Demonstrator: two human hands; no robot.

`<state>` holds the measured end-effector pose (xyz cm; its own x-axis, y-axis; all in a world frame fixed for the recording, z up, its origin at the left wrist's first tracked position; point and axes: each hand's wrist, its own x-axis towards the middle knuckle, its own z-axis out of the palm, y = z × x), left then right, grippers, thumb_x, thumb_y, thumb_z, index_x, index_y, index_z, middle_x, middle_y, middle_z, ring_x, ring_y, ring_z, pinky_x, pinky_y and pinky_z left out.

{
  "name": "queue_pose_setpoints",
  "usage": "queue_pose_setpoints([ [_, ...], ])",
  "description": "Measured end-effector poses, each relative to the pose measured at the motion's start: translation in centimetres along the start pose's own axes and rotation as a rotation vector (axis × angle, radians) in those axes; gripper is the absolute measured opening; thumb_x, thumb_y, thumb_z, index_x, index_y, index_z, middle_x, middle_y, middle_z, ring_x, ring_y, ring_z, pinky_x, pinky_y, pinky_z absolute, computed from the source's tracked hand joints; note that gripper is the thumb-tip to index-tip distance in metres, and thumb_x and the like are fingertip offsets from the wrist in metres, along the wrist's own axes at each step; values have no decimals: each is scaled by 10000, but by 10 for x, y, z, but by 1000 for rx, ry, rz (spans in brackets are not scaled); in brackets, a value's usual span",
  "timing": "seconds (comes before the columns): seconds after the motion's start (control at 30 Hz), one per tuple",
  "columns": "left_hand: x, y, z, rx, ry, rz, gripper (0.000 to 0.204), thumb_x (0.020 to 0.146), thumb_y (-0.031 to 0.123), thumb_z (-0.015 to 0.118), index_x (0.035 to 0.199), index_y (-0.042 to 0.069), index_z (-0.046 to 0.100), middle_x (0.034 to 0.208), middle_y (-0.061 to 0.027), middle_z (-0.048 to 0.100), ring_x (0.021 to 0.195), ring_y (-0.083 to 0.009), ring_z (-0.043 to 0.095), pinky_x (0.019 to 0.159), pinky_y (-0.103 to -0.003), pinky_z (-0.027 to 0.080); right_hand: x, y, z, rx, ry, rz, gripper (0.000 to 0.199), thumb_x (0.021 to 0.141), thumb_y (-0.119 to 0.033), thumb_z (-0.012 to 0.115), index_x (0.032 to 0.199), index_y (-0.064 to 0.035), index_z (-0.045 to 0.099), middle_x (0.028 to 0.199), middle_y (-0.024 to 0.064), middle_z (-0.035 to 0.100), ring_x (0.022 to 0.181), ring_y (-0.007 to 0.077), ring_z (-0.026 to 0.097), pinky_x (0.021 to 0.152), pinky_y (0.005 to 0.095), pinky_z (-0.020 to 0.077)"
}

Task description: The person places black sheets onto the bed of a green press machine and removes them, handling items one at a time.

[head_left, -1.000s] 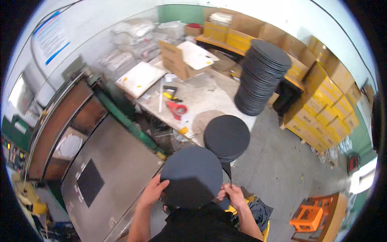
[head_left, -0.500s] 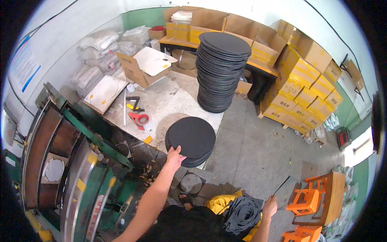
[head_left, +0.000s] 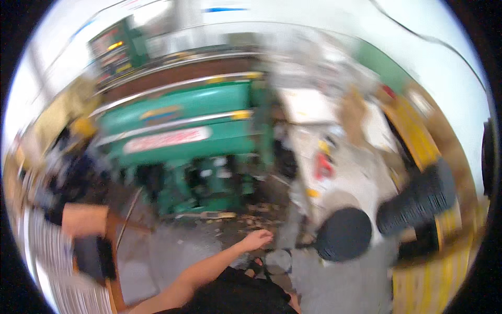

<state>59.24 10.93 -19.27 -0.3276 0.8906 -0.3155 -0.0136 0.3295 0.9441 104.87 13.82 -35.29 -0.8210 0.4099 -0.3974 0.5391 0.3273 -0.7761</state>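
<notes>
My left hand (head_left: 256,239) hangs in the air over the floor in front of the green machine. It holds nothing, and its fingers look loosely stretched, though blur softens them. To its right a short stack of black round discs (head_left: 344,234) sits at the near end of the white table (head_left: 361,175), apart from the hand. A tall stack of the same black discs (head_left: 415,201) stands beyond it, leaning in the fisheye view. Only a sliver of skin shows at the lower edge on my right side; my right hand itself is out of view.
A large green machine (head_left: 178,118) with rollers fills the far left and middle. The table bears a red tape dispenser (head_left: 323,166). Cartons (head_left: 444,277) with yellow tape stand at the right. An orange-brown chair or stool (head_left: 86,220) is at the lower left.
The view has swung left, bringing the green machine to the middle. My left hand has come off the short disc stack. My right hand, with its thin dark sheet, has left the picture.
</notes>
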Motion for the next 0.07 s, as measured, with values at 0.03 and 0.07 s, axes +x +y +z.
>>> queue_pose_setpoints([
  [0.03,-32,-45,-41,4,183,19,327,919,290,589,1147,58,620,1049,-103,672,974,-224,637,849,-355,496,35,-2,-23,-142,-29,-268,656,804,-537,578,1299,-107,552,1130,160,661,1009,276,639,826,410,519],
  [0.07,-64,-44,-74,105,382,-115,317,904,274,589,1140,65,626,1052,-124,672,981,-250,641,852,-374,499,69,-7,-27,-169,-108,-327,656,804,-537,578,1299,-107,552,1130,160,661,1009,276,639,826,410,519],
])
